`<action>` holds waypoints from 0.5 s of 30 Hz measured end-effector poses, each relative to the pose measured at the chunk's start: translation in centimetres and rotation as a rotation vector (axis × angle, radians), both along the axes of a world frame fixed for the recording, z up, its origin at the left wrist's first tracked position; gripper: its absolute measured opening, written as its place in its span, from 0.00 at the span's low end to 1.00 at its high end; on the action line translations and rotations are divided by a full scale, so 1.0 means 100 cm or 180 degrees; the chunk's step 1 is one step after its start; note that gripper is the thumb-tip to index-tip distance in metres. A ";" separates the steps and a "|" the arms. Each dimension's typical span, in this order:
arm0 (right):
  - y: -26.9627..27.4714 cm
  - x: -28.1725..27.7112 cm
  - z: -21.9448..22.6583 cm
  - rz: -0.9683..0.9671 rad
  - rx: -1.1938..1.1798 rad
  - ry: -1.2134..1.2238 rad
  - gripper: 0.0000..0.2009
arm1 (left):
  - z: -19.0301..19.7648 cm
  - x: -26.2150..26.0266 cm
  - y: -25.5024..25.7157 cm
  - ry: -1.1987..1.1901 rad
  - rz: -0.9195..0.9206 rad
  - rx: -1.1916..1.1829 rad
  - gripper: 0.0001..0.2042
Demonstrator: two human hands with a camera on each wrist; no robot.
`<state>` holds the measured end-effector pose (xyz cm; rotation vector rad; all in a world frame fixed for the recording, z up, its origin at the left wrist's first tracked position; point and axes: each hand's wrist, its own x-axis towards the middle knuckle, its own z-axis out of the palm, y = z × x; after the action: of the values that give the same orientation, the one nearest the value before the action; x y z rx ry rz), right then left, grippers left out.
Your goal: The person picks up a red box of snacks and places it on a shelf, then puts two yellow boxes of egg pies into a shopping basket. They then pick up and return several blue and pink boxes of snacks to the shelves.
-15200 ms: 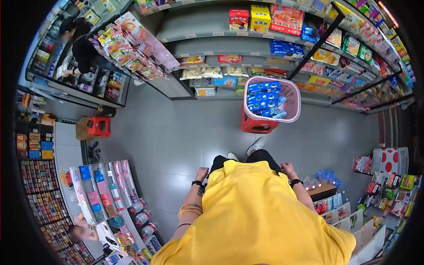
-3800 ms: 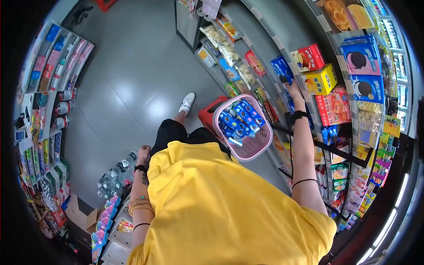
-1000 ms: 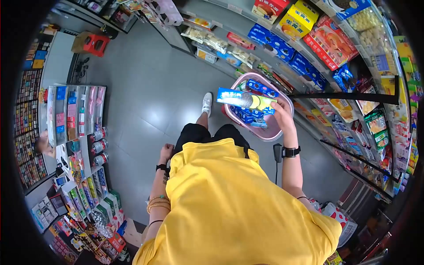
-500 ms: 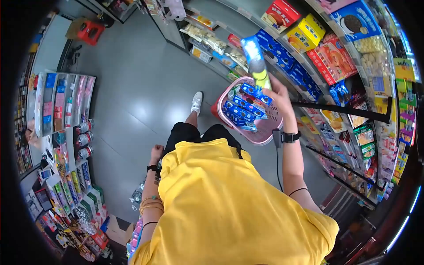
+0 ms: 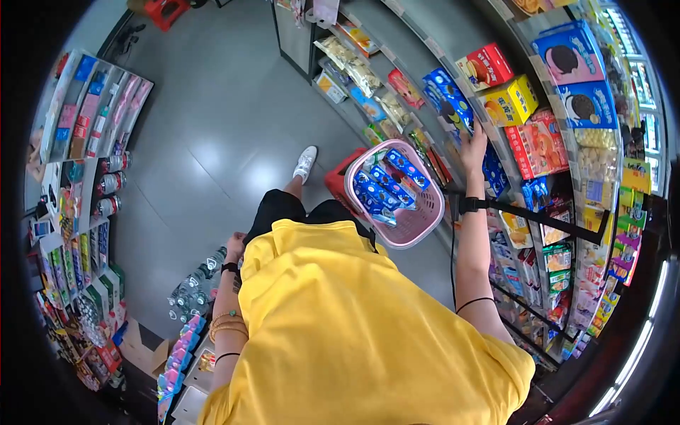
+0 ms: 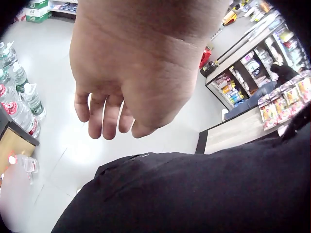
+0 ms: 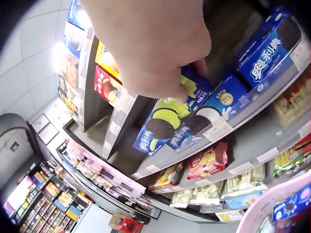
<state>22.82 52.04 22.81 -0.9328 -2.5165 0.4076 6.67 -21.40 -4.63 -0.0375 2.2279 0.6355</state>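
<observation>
My right hand (image 5: 473,150) reaches into the shelf on the right. In the right wrist view its thumb and fingers grip the upper end of a blue-and-green box of Oreo cookies (image 7: 164,119). That box stands at the shelf edge beside other blue cookie boxes (image 7: 262,60). Below the hand, a pink basket (image 5: 423,221) holds several blue cookie packs (image 5: 386,185). My left hand (image 6: 131,82) hangs by the black shorts with its fingers loosely curled, holding nothing.
The pink basket rests on a red stool (image 5: 340,177). A red box (image 5: 486,66) and a yellow box (image 5: 511,100) stand on the shelf above. Water bottles (image 5: 193,289) stand on the floor at the left. A black bar (image 5: 545,221) juts out by the right forearm.
My right hand has carried the blue-and-green cookie box from above the basket to the shelf, where it now stands among the others. The head view has turned right. The left hand still hangs.
</observation>
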 end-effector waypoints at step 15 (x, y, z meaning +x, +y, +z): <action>0.044 0.006 -0.006 -0.0662 -0.0739 -0.1341 0.31 | 0.001 -0.007 0.022 -0.0008 0.0202 0.0212 0.18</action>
<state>23.38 56.46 22.19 -1.4912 -2.7394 0.4857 5.94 -19.18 -4.51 -0.0756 2.2088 0.7435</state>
